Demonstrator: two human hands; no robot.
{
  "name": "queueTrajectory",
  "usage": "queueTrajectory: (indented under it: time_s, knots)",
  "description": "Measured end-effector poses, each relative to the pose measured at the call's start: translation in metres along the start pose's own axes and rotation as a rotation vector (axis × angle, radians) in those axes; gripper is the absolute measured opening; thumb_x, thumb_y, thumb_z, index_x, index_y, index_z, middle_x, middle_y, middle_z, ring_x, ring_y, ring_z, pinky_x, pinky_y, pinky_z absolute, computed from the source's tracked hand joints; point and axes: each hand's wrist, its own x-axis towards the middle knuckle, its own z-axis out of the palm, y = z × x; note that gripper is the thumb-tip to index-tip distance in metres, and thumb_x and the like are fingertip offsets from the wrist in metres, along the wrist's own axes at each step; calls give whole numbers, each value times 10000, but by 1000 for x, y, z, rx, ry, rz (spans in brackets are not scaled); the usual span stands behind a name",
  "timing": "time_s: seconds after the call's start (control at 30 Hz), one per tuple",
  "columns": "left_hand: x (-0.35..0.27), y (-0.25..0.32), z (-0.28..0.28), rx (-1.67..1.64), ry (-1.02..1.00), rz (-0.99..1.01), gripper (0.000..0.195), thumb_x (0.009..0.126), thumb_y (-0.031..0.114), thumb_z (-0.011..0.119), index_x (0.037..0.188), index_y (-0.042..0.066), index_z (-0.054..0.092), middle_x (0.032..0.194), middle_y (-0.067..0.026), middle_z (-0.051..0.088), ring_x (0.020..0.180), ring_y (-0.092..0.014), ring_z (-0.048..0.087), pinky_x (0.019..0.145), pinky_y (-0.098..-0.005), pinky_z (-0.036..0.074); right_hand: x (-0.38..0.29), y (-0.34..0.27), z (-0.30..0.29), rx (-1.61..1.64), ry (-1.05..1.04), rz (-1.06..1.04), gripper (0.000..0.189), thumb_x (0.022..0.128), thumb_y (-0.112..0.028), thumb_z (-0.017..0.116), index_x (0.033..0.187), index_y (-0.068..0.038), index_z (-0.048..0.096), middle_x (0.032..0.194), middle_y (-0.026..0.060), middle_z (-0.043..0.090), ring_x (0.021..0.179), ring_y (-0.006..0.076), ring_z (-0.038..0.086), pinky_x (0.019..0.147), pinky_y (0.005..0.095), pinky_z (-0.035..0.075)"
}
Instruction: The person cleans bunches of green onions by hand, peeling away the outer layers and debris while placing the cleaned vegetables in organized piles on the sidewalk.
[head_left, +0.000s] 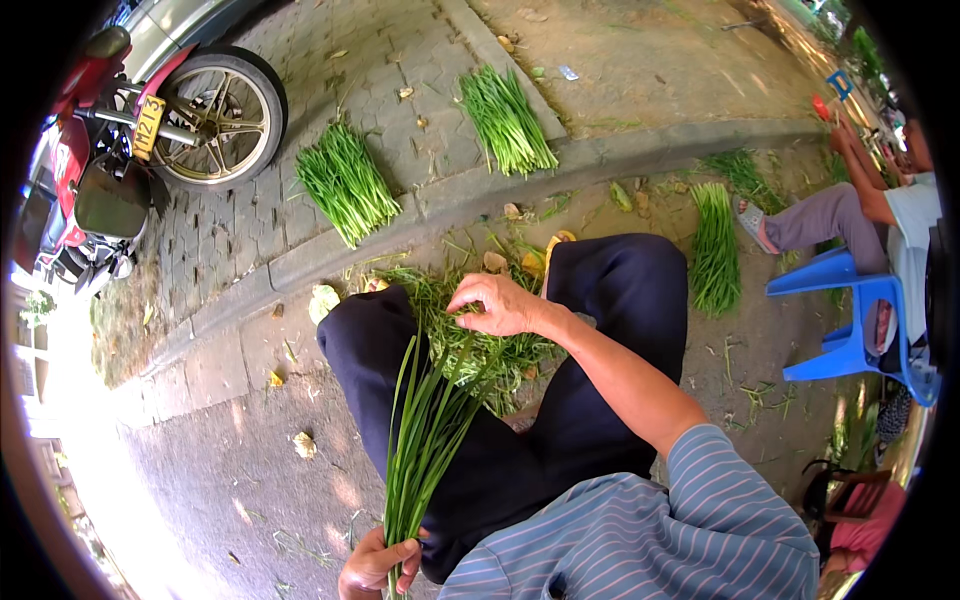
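Note:
My left hand grips a loose bunch of garlic chives near one end. The long flat leaves fan out over my left thigh, their far ends towards my knees. Above the gap between my knees is my right hand, fingers curled and thumb apart, with no leaf plainly held. Beneath it, a heap of chive trimmings covers the ground between my feet. Two neat bundles of chives, a left one and a right one, lie on the paving beyond the kerb.
Another chive bundle lies right of my knee. Beyond it, a person sits by a blue plastic stool. A red motorcycle stands at upper left. The kerb crosses ahead, and dry leaves are scattered around.

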Motion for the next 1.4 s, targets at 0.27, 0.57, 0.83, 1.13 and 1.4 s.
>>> queueTrajectory:
  time_s: [0.27,0.57,0.83,1.13,1.4]
  knots:
    - [-3,-2,-6,40,18,-44,204,854,152,535,677,54,506,463,-45,459,312,-136,417,281,-243,327,1,13,31,-6,-97,-60,257,757,-230,640,938,-49,664,946,126,600,934,282,578,876,371,425]
    - [-9,0,-10,113,37,-67,243,876,207,553,683,61,529,491,-33,491,340,-119,460,292,-238,339,1,9,29,107,-129,33,253,748,-140,585,956,-16,657,899,136,631,832,240,620,756,336,486]
    - [-15,8,-5,140,82,-74,254,875,208,558,675,53,527,500,-31,500,351,-116,469,306,-232,334,1,5,31,160,-214,41,263,784,-200,629,958,-4,647,858,114,658,763,188,636,675,310,497]
    - [-16,7,-6,119,64,-38,256,873,210,558,676,51,524,499,-31,490,348,-116,448,304,-237,328,2,10,37,162,-192,70,204,805,-188,616,908,-19,662,775,93,661,706,192,630,679,318,474]
    - [-18,6,-7,114,49,-12,276,886,188,535,645,57,502,479,-26,463,337,-115,426,297,-238,307,7,21,24,74,-169,94,187,810,-188,600,905,-44,673,748,70,657,707,213,631,1082,485,122]
